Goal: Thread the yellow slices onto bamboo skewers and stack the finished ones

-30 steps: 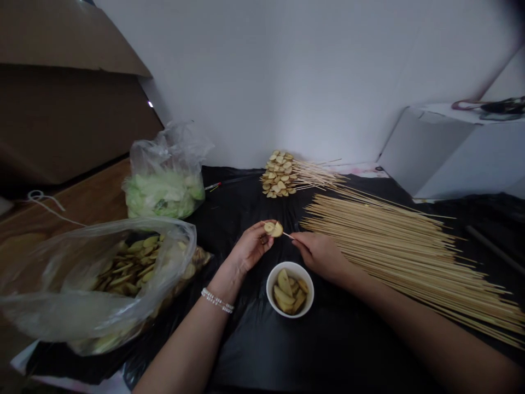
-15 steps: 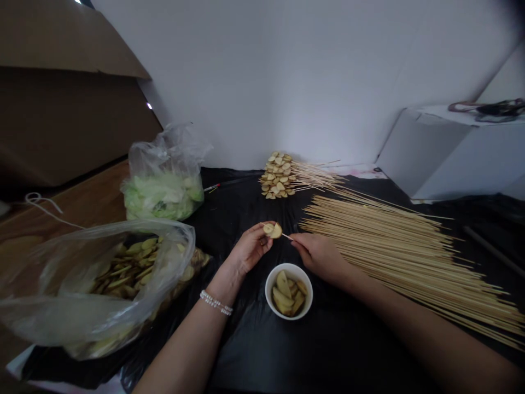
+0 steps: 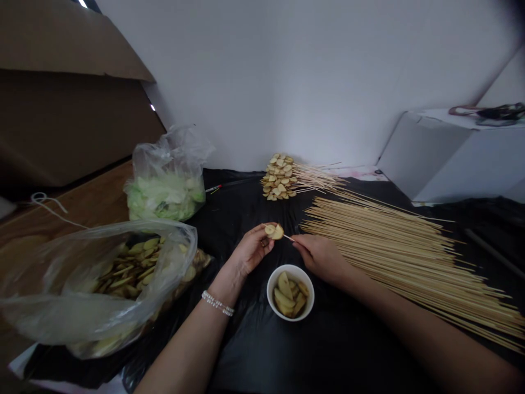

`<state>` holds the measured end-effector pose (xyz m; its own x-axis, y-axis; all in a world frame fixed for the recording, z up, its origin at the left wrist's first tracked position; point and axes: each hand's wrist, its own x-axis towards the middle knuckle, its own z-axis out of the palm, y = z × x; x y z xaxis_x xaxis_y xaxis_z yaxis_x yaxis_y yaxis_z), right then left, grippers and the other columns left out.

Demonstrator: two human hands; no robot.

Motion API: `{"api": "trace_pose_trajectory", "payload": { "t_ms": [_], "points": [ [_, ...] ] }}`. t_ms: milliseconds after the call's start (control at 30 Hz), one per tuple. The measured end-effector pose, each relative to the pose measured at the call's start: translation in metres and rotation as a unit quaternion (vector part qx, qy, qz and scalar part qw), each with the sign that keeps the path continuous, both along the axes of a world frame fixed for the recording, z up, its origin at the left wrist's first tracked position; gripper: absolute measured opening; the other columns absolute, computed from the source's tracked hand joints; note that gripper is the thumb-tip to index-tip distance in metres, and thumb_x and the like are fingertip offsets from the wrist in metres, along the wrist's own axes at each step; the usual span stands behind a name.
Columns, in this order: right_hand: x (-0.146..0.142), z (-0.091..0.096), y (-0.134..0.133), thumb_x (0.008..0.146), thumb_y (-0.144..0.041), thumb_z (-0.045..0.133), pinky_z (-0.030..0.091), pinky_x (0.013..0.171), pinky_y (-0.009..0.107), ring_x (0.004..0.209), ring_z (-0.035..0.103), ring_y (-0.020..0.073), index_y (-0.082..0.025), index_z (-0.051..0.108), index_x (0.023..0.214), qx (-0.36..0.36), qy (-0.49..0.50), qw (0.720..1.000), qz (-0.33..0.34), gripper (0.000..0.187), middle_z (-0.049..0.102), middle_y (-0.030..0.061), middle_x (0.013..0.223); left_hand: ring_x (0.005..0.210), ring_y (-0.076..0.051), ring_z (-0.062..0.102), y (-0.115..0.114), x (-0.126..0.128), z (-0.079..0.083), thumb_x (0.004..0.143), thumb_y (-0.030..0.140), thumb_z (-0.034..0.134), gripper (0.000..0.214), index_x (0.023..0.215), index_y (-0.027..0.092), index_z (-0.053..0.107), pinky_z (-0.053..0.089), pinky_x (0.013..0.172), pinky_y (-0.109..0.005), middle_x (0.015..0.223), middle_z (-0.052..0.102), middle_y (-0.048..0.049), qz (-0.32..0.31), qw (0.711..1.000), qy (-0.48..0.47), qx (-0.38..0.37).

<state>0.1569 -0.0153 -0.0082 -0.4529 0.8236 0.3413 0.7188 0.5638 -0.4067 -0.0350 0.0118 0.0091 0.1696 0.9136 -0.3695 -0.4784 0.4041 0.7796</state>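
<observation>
Between the fingertips of my left hand [image 3: 253,249] are potato slices [image 3: 274,232], at least two of them, on the end of a thin wooden skewer [image 3: 289,238]. My right hand [image 3: 319,255] pinches that skewer just right of the slices. Right below both hands stands a white bowl [image 3: 269,295] with several potato slices [image 3: 289,295] inside. Many bare skewers [image 3: 402,257] lie side by side to the right, partly behind my right forearm. Farther back is a pile of skewered potato slices [image 3: 279,178], their sticks pointing right.
At left, an open clear plastic bag [image 3: 36,306] holds many potato slices. Behind it stands a bag of pale green leaves [image 3: 166,194]. A red-tipped pen-like thing [image 3: 214,188] lies on the black plastic sheet [image 3: 262,355]. White boxes [image 3: 451,158] stand at the right back.
The whole view has shifted very slightly. Both hands keep the same hold on the slices and the skewer, with no clear movement between them.
</observation>
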Motion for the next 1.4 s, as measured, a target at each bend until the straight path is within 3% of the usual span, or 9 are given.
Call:
{"api": "trace_pose_trajectory", "payload": {
  "t_ms": [1400],
  "points": [
    [0.0009,-0.0023,0.0005,0.094,-0.025,0.039,0.043,0.074,0.026,0.085,0.064,0.0176,-0.019,0.064,0.106,0.017,-0.032,0.999,-0.004,0.028,0.069,0.0068,0.1,0.063,-0.008,0.061,0.0009,0.0007,-0.0023,0.079,0.006,0.057,0.016,0.086,0.012,0.07,0.049,0.053,-0.014,0.081,0.068,-0.0063,-0.013,1.0,0.01,0.012]
  ]
}}
